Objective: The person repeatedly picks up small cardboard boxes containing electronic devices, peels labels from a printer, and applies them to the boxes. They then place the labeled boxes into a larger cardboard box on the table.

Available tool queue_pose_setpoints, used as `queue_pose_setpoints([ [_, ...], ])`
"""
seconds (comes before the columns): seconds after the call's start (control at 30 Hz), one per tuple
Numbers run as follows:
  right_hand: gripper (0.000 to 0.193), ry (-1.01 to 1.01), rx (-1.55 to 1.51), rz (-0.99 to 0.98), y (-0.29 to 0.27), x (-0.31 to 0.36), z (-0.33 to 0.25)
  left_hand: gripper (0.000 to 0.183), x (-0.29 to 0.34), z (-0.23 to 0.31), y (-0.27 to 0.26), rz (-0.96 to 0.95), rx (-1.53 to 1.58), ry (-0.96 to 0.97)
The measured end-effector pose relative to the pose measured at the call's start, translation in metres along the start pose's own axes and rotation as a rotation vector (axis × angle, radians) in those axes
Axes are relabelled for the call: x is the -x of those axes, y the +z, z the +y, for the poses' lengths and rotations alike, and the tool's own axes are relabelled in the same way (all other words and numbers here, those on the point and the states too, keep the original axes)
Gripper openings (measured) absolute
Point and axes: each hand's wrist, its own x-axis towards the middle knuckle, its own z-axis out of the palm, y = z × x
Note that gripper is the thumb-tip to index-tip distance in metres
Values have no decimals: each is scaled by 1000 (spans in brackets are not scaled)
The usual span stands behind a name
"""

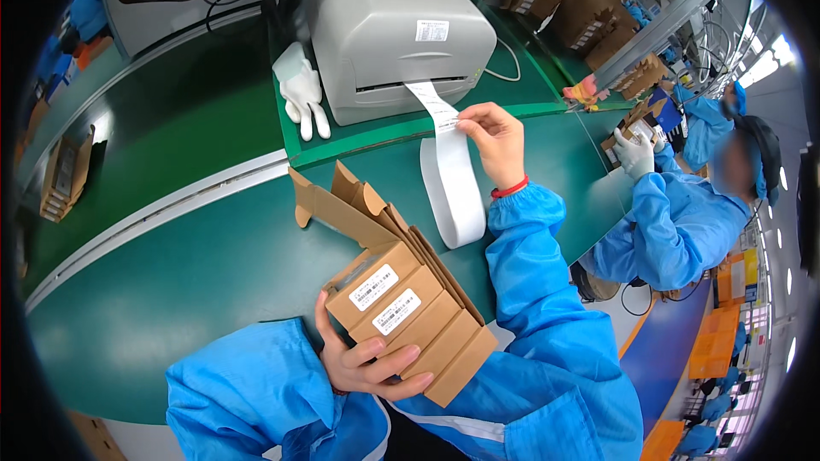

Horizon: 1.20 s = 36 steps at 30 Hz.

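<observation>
My left hand [373, 360] is wrapped round several small brown cardboard boxes [427, 314], held together in a row and tilted above the bench. Two of these boxes carry white labels, and open flaps [342, 209] stick up at their far side. With thumb and forefinger, my right hand [494, 138] pinches the edge of a white label strip [450, 141]. That strip comes out of the slot of a grey label printer [397, 34] and curls down in a loop onto the green bench.
A white glove [301, 90] lies left of the printer. On the green belt at left stands an open carton [67, 172]. A co-worker [683, 213] in blue handles a box at right. Brown cartons [589, 17] are stacked behind; a metal post [666, 21] rises at right.
</observation>
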Motion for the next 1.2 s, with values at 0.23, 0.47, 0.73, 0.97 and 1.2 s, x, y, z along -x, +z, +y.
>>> queue_pose_setpoints([
  [0.23,7,-7,190,242,-8,52,-95,30,-9,2,16,120,69,7],
  [0.47,13,90,292,-519,27,111,-154,33,0,7,37,486,24,-64],
  [0.73,12,-47,326,-491,36,115,-150,38,-8,7,36,391,-16,-50],
  [0.97,12,-121,397,-513,42,119,-149,42,0,9,21,236,-64,-30],
  [1.2,11,-142,467,-648,41,111,-153,42,1,9,25,276,-75,-34],
])
